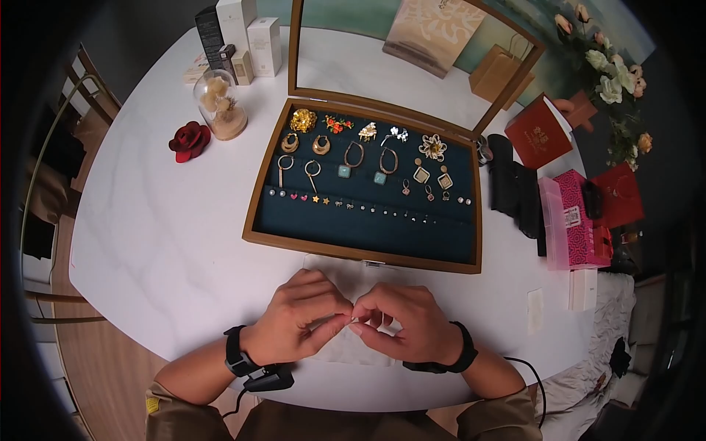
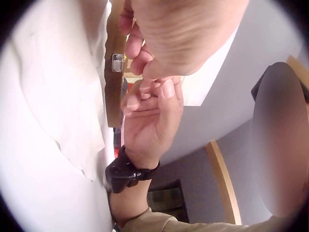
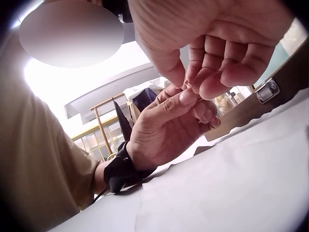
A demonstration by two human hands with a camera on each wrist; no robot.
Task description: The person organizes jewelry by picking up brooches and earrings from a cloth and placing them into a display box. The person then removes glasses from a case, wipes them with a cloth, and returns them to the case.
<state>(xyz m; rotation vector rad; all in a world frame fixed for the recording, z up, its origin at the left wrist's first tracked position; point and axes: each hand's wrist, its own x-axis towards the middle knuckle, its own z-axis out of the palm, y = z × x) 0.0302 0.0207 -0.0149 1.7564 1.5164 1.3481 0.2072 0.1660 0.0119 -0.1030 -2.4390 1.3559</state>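
Observation:
Both hands meet fingertip to fingertip in front of the jewellery case. The left hand (image 1: 300, 317) and the right hand (image 1: 409, 325) pinch a tiny item (image 1: 354, 320) between thumbs and forefingers; it is too small to identify. In the right wrist view a speck of it (image 3: 187, 84) shows between the right hand (image 3: 217, 53) and the left hand (image 3: 166, 123). From the left wrist, the left hand (image 2: 186, 36) hides it, with the right hand (image 2: 154, 121) beyond. Behind stands the open wooden case (image 1: 360, 253), its dark lining holding rows of earrings and brooches.
A white cloth (image 1: 353, 351) lies under the hands. Back left are a glass dome (image 1: 220, 106), a red flower (image 1: 190, 141) and upright boxes (image 1: 265, 48). On the right are black pouches (image 1: 515, 184), a pink box (image 1: 573, 220) and a red box (image 1: 539, 132).

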